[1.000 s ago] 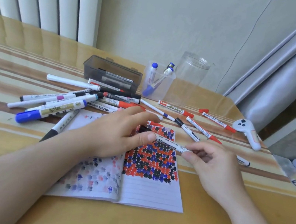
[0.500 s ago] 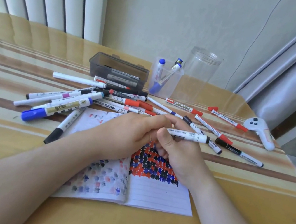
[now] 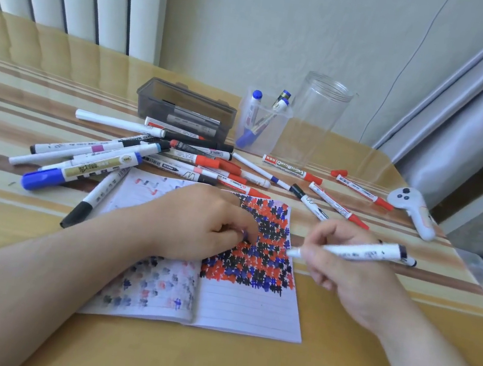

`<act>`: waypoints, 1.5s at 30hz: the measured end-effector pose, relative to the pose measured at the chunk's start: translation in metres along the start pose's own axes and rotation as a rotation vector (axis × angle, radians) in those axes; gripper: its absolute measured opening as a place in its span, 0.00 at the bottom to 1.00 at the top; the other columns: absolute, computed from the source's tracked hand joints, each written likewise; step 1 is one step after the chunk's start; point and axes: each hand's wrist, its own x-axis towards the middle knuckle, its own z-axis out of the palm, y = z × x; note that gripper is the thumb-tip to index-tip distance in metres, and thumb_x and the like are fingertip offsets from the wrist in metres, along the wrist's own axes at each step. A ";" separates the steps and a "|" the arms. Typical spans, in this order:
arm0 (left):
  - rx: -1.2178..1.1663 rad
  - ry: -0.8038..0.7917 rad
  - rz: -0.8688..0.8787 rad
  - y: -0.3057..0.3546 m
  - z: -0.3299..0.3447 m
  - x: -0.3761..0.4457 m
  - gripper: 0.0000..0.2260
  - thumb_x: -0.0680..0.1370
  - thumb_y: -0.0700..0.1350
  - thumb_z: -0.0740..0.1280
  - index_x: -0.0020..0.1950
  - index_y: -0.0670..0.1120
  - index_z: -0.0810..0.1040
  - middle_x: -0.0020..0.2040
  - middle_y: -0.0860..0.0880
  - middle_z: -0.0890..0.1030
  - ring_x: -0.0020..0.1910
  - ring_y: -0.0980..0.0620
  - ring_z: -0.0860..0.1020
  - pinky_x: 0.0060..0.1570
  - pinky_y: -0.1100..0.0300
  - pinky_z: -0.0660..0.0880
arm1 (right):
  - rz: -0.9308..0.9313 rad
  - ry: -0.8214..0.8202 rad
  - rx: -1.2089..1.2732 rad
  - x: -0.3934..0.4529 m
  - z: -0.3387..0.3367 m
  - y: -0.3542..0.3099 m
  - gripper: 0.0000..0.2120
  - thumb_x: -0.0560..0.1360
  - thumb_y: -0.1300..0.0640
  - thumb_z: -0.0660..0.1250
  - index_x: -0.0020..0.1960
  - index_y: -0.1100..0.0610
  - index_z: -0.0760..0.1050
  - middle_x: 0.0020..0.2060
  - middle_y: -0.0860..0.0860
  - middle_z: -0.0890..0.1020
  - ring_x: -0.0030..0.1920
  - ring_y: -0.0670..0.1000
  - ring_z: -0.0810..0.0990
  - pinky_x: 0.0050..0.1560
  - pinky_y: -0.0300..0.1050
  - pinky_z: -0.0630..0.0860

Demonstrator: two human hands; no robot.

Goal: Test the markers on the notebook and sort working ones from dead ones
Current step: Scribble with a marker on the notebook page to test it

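An open lined notebook (image 3: 245, 310) lies on the table, its right page dense with red, black and blue test marks. My left hand (image 3: 198, 226) rests on the notebook's middle with its fingers curled, pinching what looks like a small dark cap (image 3: 241, 234). My right hand (image 3: 343, 271) grips a white marker (image 3: 362, 251) like a pen. Its uncapped tip points left, just above the right edge of the page. Several loose markers (image 3: 173, 162) with red, black and blue caps lie piled behind the notebook.
A dark grey box (image 3: 182, 107) holding markers stands at the back. Beside it are a clear square cup (image 3: 261, 129) with blue markers and a tall empty clear jar (image 3: 316, 119). More red markers (image 3: 337, 206) and a white controller (image 3: 413, 210) lie at the right.
The hands, joined on the marker a moment ago, have pulled apart. My right hand swung the marker out to the right into a writing grip; my left hand stayed on the notebook.
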 end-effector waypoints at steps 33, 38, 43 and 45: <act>0.002 -0.035 -0.028 0.001 0.001 0.004 0.12 0.79 0.50 0.67 0.57 0.66 0.84 0.41 0.66 0.72 0.44 0.67 0.73 0.44 0.65 0.68 | -0.041 0.139 -0.147 -0.021 0.008 0.032 0.12 0.65 0.52 0.73 0.33 0.56 0.72 0.30 0.64 0.73 0.30 0.56 0.68 0.30 0.52 0.64; 0.004 -0.035 -0.027 0.001 0.001 0.004 0.12 0.78 0.51 0.67 0.57 0.66 0.84 0.42 0.66 0.72 0.45 0.66 0.73 0.45 0.64 0.69 | -0.036 0.119 -0.128 -0.021 0.008 0.032 0.11 0.65 0.52 0.74 0.33 0.55 0.72 0.31 0.65 0.73 0.31 0.56 0.67 0.31 0.52 0.63; -0.003 -0.033 -0.028 0.000 0.002 0.003 0.14 0.76 0.53 0.63 0.56 0.67 0.83 0.40 0.66 0.72 0.46 0.64 0.74 0.45 0.62 0.69 | -0.047 0.131 -0.156 -0.021 0.009 0.032 0.12 0.65 0.52 0.73 0.33 0.56 0.72 0.31 0.66 0.73 0.30 0.62 0.66 0.30 0.53 0.63; -0.007 -0.031 -0.030 0.000 0.002 0.004 0.14 0.76 0.54 0.63 0.56 0.67 0.83 0.40 0.66 0.72 0.46 0.64 0.74 0.44 0.63 0.69 | -0.049 0.131 -0.209 -0.021 0.010 0.033 0.12 0.66 0.51 0.72 0.33 0.55 0.71 0.30 0.63 0.73 0.29 0.61 0.66 0.29 0.56 0.64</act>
